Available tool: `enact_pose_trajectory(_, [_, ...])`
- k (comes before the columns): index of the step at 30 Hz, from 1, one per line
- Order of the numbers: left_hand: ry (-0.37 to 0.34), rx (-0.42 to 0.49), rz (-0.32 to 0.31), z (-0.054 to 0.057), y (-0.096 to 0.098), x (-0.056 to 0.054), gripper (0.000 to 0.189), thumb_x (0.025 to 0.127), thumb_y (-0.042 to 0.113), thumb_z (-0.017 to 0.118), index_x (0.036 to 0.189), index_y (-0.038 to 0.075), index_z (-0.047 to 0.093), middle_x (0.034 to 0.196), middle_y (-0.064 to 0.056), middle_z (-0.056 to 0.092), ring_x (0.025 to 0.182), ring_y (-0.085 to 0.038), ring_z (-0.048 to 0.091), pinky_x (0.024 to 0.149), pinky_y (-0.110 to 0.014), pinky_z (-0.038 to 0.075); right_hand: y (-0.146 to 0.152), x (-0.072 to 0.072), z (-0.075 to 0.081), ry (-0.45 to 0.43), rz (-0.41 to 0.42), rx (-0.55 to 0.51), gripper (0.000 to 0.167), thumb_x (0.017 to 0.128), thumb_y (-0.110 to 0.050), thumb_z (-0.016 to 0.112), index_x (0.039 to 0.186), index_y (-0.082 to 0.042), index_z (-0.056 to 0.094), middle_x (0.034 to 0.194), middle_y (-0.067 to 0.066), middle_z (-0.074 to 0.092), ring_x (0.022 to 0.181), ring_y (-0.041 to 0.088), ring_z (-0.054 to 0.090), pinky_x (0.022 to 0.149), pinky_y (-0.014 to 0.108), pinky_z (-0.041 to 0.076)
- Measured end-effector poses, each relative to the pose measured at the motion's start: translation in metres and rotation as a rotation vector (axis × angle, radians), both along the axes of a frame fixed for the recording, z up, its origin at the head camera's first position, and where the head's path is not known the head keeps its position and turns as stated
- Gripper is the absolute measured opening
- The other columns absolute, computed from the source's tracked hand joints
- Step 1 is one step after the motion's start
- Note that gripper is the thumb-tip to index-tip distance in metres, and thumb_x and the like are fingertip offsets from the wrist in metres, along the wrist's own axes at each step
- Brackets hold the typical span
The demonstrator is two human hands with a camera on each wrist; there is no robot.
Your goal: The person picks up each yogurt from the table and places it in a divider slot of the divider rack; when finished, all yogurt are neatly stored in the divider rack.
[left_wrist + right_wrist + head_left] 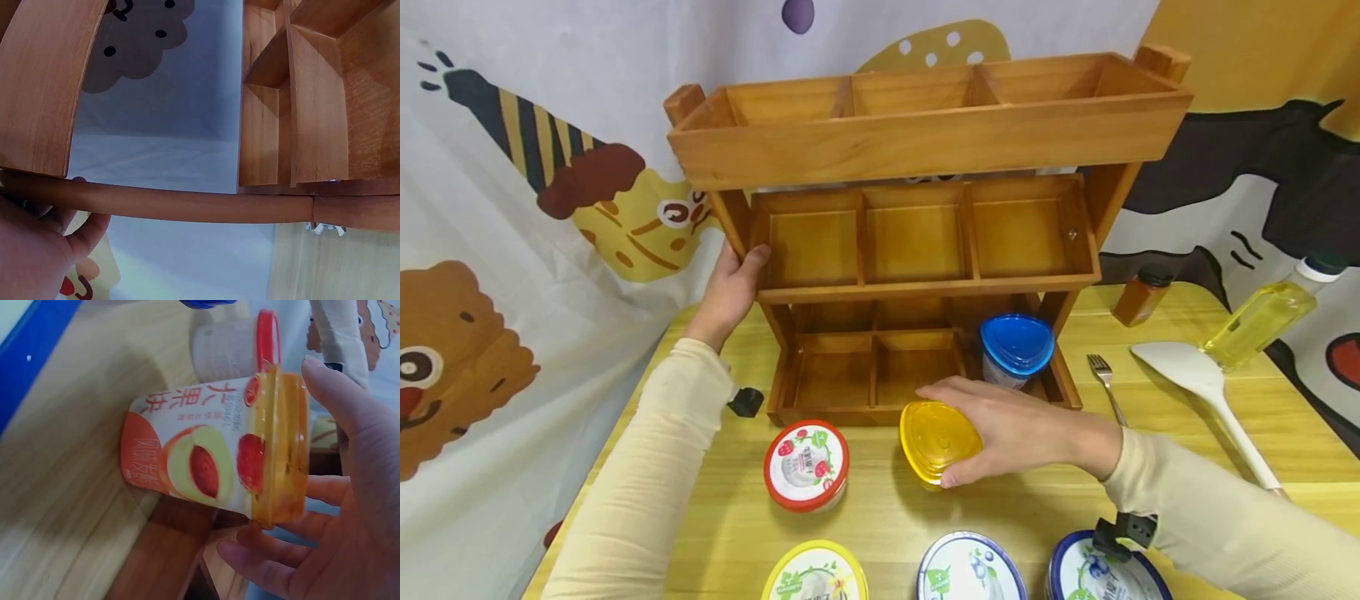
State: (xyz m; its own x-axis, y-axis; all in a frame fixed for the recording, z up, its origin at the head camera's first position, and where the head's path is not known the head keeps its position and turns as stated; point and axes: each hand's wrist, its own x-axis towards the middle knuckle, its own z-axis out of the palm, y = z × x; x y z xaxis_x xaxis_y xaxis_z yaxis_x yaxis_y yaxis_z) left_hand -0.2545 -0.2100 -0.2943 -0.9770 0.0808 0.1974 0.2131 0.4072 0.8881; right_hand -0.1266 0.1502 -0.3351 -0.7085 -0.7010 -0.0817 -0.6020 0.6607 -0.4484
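My left hand (pixel 732 287) grips the left side post of a three-tier wooden rack (pixel 925 142); in the left wrist view its fingers (pixel 90 234) come round the post's edge. In front of the rack, my right hand (pixel 1000 425) holds a yogurt cup by its amber-yellow lid (pixel 938 440), thumb on one side and fingers on the other. The right wrist view shows the yogurt cup (pixel 197 444), white and orange with a cut peach printed on it. A blue-lidded cup (pixel 1017 346) stands in the bottom tier's right compartment.
A red-lidded cup (pixel 807 465) stands left of the yogurt cup. Nearer are a yellow-rimmed cup (pixel 815 575) and two blue-rimmed ones (pixel 972 571). On the right lie a fork (pixel 1105 379) and a white spatula (pixel 1195 379), near an oil bottle (pixel 1262 321) and a small jar (pixel 1142 296).
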Motion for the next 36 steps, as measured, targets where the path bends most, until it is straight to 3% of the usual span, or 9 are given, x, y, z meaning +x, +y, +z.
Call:
enact_pose_trajectory(12, [-0.010,0.001,-0.003,0.001,-0.001,0.000,0.058,0.105,0.038,0.039,0.156,0.022,0.016,0.160,-0.007,0.026,0.147,-0.023,0.023,0.120,-0.047,0.019,-0.005,0.000,-0.009,0.004,0.000,0.004,0.102,0.072,-0.062,0.078,0.149,-0.010,0.037,0.144,0.008,0.050,0.124,0.025,0.053,0.099,0.049,0.048])
enact_pose_trajectory(19, [0.004,0.004,-0.007,0.000,0.000,0.000,0.056,0.105,0.037,0.039,0.155,0.020,0.019,0.158,-0.008,0.028,0.145,-0.023,0.026,0.119,-0.047,0.020,-0.006,0.001,-0.013,-0.004,0.005,-0.047,0.098,0.073,-0.058,0.079,0.146,-0.007,0.039,0.134,0.004,0.054,0.106,0.014,0.058,0.088,0.038,0.053])
enact_pose_trajectory(24, [-0.002,0.000,0.001,-0.001,0.000,0.000,0.056,0.105,0.040,0.039,0.154,0.020,0.020,0.157,-0.008,0.029,0.144,-0.023,0.027,0.118,-0.047,0.021,-0.005,0.004,-0.014,-0.011,-0.009,-0.068,0.096,0.072,-0.057,0.080,0.145,-0.008,0.040,0.133,0.002,0.054,0.104,0.011,0.057,0.088,0.035,0.053])
enact_pose_trajectory(36, [0.006,-0.006,0.007,-0.001,0.000,-0.001,0.055,0.105,0.039,0.039,0.152,0.017,0.022,0.154,-0.010,0.032,0.141,-0.023,0.030,0.118,-0.046,0.022,-0.001,0.007,0.020,0.014,-0.114,-0.105,0.096,0.070,-0.056,0.082,0.146,-0.016,0.040,0.134,-0.002,0.053,0.106,0.011,0.056,0.080,0.028,0.052])
